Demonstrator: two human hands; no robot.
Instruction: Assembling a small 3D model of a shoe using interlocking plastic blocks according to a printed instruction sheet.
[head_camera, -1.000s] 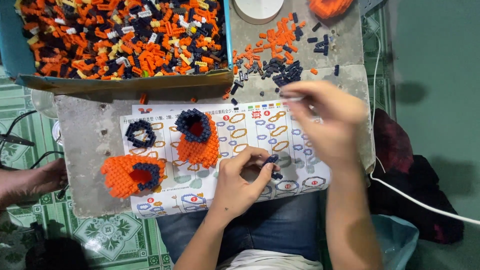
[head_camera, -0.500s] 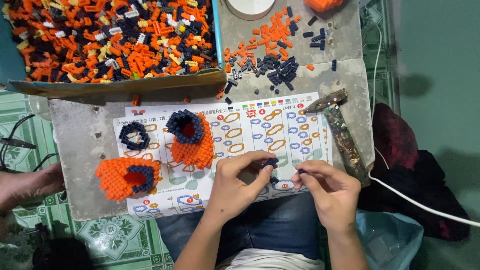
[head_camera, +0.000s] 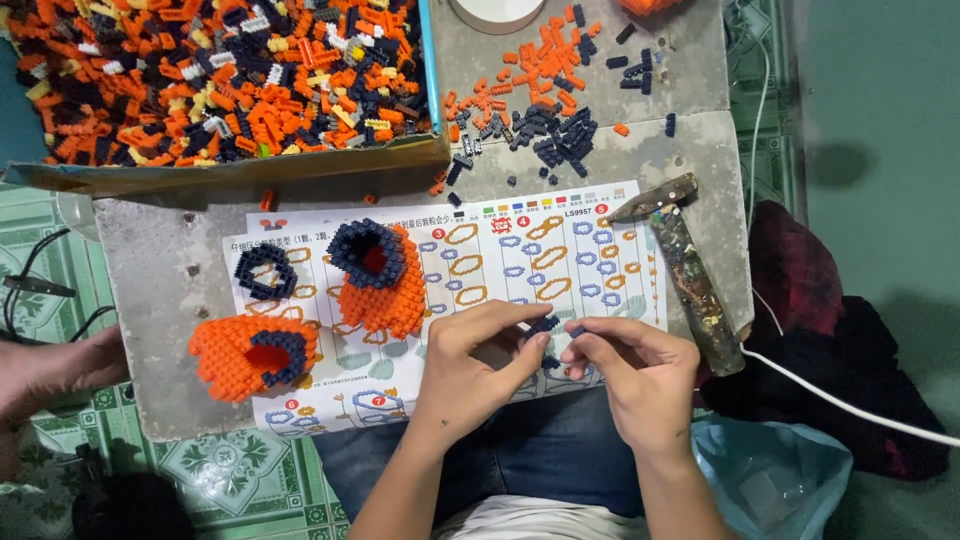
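Left hand (head_camera: 475, 355) pinches a dark navy brick piece (head_camera: 542, 325) — right hand (head_camera: 640, 375) pinches, apparently, a smaller navy brick (head_camera: 578, 331) just beside it, above the near instruction sheet (head_camera: 520, 250).

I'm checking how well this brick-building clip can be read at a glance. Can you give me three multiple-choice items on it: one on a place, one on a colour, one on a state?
1. Where does the hammer lie?
A. on the slab's right edge, beside the instruction sheet
B. inside the box of bricks
C. on the person's lap

2. What colour is the small piece pinched in the left hand?
A. orange
B. dark navy
C. yellow

3. How do the two hands stand?
A. both flat on the slab
B. far apart
C. fingertips close together over the sheet, right hand meeting the left

Answers: 1 A, its head touches the sheet's top right corner. 2 B, it matches the dark loose bricks. 3 C, both hands pinch at the same spot.
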